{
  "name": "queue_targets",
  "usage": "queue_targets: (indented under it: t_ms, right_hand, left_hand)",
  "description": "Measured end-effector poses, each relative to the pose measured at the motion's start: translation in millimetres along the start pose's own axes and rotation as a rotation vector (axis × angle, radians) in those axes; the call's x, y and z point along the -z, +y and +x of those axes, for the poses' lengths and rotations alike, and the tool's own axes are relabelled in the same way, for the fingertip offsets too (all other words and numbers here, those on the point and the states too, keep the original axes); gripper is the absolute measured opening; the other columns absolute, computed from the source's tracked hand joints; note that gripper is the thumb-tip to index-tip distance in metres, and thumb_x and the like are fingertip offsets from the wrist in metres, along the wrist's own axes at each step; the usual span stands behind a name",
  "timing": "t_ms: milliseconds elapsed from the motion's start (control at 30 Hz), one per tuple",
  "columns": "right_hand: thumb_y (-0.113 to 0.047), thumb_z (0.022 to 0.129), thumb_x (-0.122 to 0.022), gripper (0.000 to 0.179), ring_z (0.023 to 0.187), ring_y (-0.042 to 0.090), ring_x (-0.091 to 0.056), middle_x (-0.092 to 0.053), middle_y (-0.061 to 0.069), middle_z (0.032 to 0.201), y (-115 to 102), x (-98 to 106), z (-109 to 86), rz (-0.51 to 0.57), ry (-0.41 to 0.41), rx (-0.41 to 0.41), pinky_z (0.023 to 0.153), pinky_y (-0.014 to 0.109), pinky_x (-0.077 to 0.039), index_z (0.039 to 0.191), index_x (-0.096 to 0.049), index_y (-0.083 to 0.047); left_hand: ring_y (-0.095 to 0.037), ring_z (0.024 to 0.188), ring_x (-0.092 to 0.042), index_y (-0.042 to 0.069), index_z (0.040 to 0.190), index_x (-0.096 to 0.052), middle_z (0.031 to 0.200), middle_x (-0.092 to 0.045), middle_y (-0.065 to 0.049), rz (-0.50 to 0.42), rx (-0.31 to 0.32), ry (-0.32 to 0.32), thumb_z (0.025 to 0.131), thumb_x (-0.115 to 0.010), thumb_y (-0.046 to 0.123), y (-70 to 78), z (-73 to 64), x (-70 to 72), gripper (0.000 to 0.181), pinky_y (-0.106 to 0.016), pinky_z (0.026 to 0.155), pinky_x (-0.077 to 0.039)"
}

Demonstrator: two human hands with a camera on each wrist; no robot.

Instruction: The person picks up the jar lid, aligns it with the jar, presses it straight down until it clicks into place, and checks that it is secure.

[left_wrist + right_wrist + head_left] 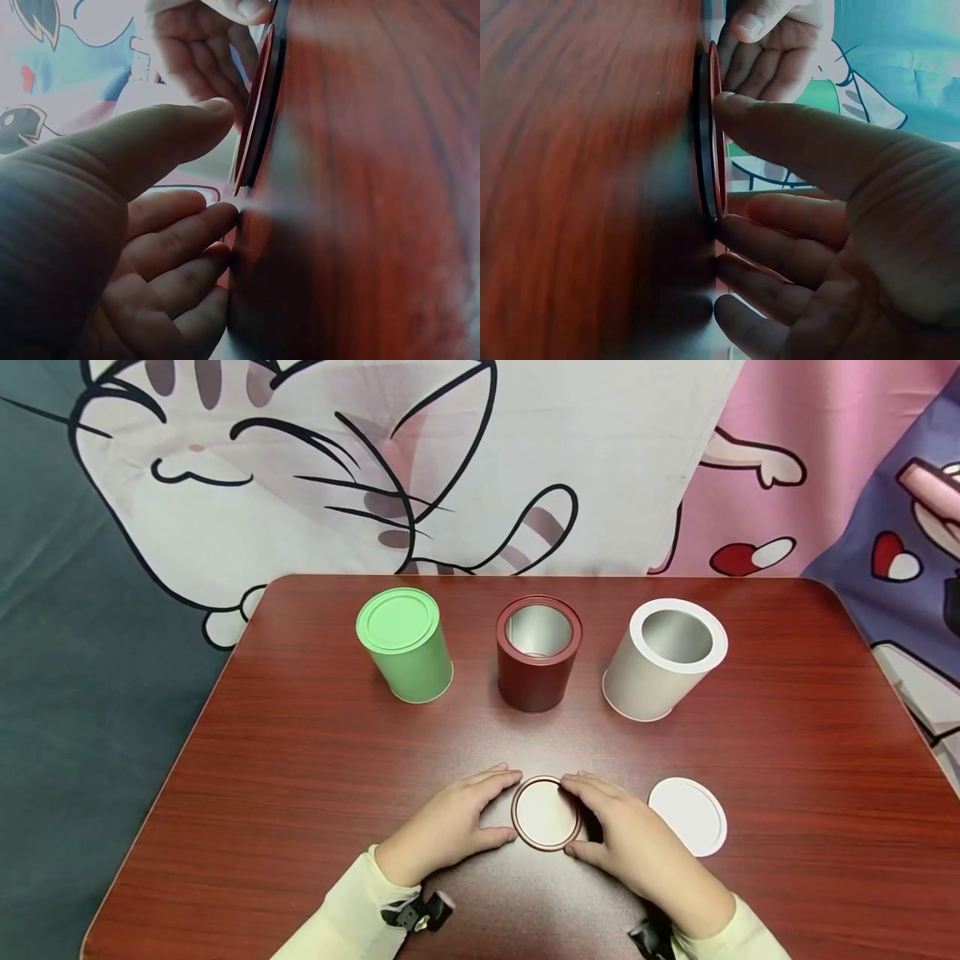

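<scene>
Lid with a red rim (547, 812) lies flat on a reddish wood-grain table (262, 793), framed by two bare hands. Its glossy face and thin, crisp edge suggest tinplate: probably light and stiff, a little slippery when flat, hard to break though perhaps easy to dent. The best hold would seem to be at opposite sides of the raised rim, where fingertips can catch the edge. The right hand (637, 839) is the closer of the two, thumb and forefinger spread apart at the lid's right side and seeming to touch its rim; how firmly they press cannot be told. The left hand (453, 822), thumb and fingers held wide, has hold of nothing, its fingertips just beside the lid's left edge, with a narrow gap at the thumb in the left wrist view. Just beyond the right hand, a plain white lid (693, 818) lies flat on the wood. Farther back, three canisters stand in a row: a green canister (420, 672) with its lid on, a dark red canister (534, 681) and a white canister (645, 685), both uncovered. Behind the table hangs a cartoon-cat cloth (600, 435).
</scene>
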State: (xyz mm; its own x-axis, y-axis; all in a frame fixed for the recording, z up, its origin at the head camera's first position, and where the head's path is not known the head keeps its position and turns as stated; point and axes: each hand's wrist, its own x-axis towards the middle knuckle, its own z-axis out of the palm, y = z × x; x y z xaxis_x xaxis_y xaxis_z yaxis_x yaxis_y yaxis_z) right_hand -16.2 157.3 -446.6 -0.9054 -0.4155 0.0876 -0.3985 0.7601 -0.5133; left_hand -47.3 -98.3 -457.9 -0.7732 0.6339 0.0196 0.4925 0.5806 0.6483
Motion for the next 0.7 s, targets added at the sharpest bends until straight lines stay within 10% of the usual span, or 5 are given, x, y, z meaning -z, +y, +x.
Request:
queue_targets:
  t_ms: [700]
  right_hand:
    - [-0.018, 0.075, -0.088, 0.055, 0.118, 0.025, -0.064, -0.069, 0.008, 0.125, 0.1, -4.9, -2.1, -0.049, 0.087, -0.013, 0.1, 0.045, -0.05, 0.125, -0.067, -0.004]
  left_hand:
    - [-0.026, 0.138, -0.048, 0.005, 0.141, -0.056, 0.141, -0.059, -0.011, -0.009, -0.014, -0.001, 0.082, -0.083, 0.024, 1.4, -1.2, -2.2, 0.068, -0.038, 0.114, -0.037]
